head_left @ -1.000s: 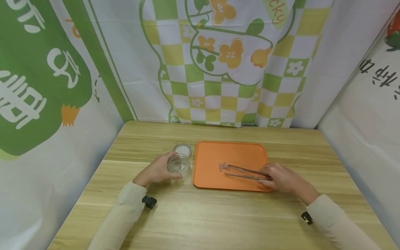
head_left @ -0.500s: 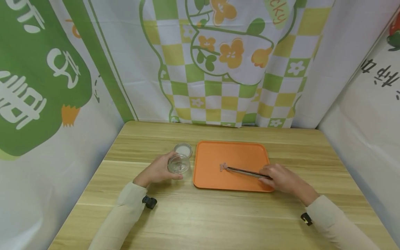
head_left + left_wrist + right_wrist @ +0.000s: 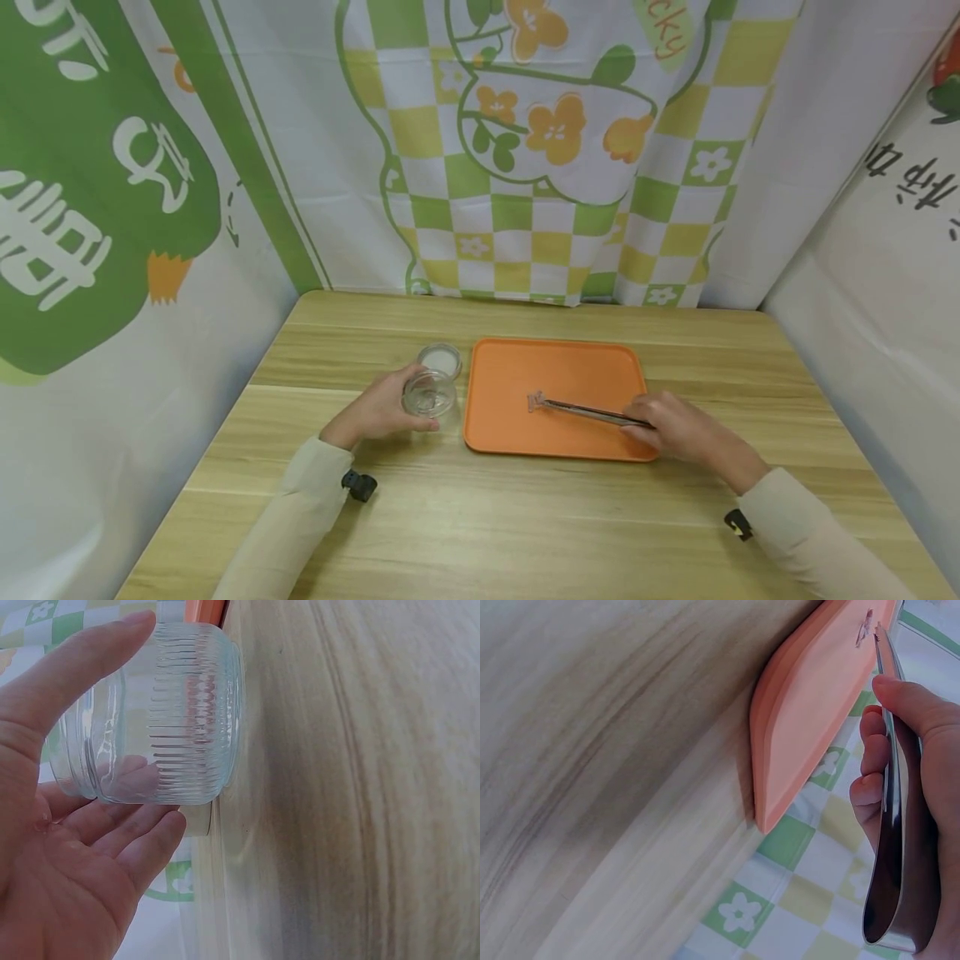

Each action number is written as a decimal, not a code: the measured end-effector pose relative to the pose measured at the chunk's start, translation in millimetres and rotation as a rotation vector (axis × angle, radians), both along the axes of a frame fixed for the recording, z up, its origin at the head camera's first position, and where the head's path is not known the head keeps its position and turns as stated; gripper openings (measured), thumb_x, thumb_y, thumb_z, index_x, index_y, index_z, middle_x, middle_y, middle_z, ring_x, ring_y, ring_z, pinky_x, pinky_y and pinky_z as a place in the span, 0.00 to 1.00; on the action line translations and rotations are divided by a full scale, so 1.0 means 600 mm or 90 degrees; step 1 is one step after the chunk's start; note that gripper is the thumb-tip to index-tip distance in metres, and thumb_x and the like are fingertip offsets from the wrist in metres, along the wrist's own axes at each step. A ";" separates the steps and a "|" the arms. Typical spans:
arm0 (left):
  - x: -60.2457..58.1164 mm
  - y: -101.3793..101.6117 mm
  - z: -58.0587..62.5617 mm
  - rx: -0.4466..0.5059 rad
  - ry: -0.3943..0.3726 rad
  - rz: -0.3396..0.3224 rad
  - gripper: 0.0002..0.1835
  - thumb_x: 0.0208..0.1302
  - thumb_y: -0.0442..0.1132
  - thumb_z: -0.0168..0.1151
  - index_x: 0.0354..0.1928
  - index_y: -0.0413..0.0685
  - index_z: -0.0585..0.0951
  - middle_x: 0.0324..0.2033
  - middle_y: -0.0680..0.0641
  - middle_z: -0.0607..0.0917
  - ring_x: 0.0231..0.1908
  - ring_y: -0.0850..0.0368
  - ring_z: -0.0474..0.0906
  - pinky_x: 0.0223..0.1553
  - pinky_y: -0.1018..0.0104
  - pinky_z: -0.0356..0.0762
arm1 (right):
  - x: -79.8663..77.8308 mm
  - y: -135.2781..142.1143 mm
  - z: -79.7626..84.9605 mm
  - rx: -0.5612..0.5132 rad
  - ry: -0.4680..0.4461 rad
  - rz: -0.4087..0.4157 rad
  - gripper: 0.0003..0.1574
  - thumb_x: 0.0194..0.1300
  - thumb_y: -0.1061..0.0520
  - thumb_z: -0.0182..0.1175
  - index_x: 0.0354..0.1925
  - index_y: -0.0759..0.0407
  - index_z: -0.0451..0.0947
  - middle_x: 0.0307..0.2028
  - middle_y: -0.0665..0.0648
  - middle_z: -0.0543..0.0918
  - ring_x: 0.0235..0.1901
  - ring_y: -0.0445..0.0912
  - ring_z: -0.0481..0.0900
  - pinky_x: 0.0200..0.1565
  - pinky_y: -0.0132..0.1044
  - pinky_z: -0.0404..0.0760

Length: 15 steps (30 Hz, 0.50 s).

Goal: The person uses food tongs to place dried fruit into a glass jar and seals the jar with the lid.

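Note:
In the head view my left hand (image 3: 375, 407) holds a clear glass jar (image 3: 429, 395) beside the tray's left edge, thumb on the near side and fingers on the far side. Ribbed glass walls show on the jar (image 3: 191, 712) in the left wrist view, its base right at the tabletop. My right hand (image 3: 671, 427) grips metal tongs (image 3: 592, 412) reaching over the orange tray (image 3: 570, 362). Their tips are pressed together at a few small pinkish pieces (image 3: 534, 402) near the tray's middle. From the right wrist view, thumb and fingers squeeze the tongs (image 3: 904, 825) along their arms.
Behind the jar lies a round, pale lid-like disc (image 3: 441, 358) with a clear rim. Everything rests on a light wooden table (image 3: 480, 525). A patterned curtain (image 3: 510, 250) hangs along its back edge, and printed cloth covers both sides.
A second ago the tongs' arms stood apart over the tray; the right hand has squeezed them together at the pinkish pieces. The left hand and jar stay where they were.

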State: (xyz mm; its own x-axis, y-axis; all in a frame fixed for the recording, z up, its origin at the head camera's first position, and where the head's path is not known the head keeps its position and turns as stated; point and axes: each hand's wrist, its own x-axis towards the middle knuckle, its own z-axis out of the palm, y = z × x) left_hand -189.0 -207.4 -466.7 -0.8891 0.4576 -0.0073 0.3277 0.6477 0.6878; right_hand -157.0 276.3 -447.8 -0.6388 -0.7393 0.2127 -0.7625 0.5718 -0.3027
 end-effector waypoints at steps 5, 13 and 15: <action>0.001 0.000 -0.001 -0.005 -0.001 0.001 0.45 0.53 0.52 0.85 0.69 0.44 0.73 0.61 0.40 0.84 0.62 0.41 0.80 0.64 0.41 0.77 | 0.001 -0.005 0.003 -0.003 0.018 0.015 0.09 0.67 0.65 0.71 0.31 0.54 0.83 0.25 0.42 0.76 0.25 0.28 0.66 0.26 0.25 0.71; 0.000 0.000 0.000 -0.005 -0.001 -0.002 0.46 0.53 0.52 0.85 0.69 0.43 0.73 0.62 0.39 0.84 0.64 0.40 0.79 0.65 0.40 0.76 | 0.001 -0.017 0.012 -0.012 0.018 0.021 0.06 0.66 0.65 0.71 0.33 0.56 0.85 0.26 0.43 0.79 0.26 0.28 0.69 0.27 0.26 0.74; -0.001 -0.001 -0.001 -0.007 0.003 -0.002 0.45 0.53 0.53 0.85 0.69 0.44 0.73 0.62 0.40 0.84 0.63 0.41 0.79 0.65 0.40 0.76 | 0.001 -0.021 0.015 -0.012 0.017 0.022 0.07 0.66 0.65 0.71 0.32 0.56 0.85 0.26 0.43 0.79 0.26 0.28 0.69 0.27 0.26 0.74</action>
State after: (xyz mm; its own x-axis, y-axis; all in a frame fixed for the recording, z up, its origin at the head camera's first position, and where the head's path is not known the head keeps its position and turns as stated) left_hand -189.7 -207.9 -467.1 -0.8881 0.4596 -0.0088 0.3321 0.6547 0.6790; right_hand -156.7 263.8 -438.6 -0.6075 -0.7562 0.2434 -0.7893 0.5399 -0.2925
